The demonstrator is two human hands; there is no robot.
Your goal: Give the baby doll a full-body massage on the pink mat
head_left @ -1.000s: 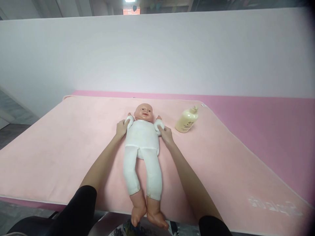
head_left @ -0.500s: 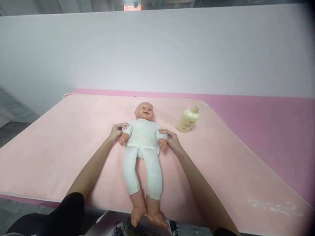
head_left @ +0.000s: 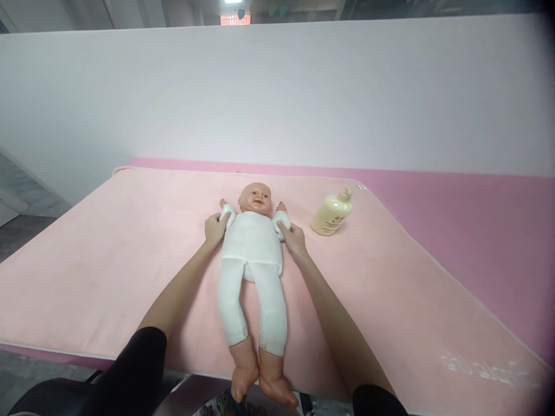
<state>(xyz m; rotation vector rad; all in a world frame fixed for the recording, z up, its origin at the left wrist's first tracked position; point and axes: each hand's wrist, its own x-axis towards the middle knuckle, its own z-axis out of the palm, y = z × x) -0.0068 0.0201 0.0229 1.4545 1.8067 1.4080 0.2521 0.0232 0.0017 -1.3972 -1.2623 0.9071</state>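
A baby doll [head_left: 251, 254] in a white suit lies on its back on a pale pink mat [head_left: 108, 248], head away from me, bare feet over the near edge. My left hand [head_left: 214, 229] grips the doll's arm on the left side, which is raised beside its head. My right hand [head_left: 295, 238] grips the doll's other arm, also raised. A cream lotion bottle [head_left: 332, 212] lies on its side to the right of the doll's head, clear of my right hand.
The mat covers a darker pink table [head_left: 477, 214] that runs on to the right. A white partition wall [head_left: 277, 92] stands close behind the table. Grey floor [head_left: 17, 231] shows at the left.
Half a second ago the doll's arms were down by its sides with my hands on them. Now both arms are lifted up beside the head, as they were one second ago.
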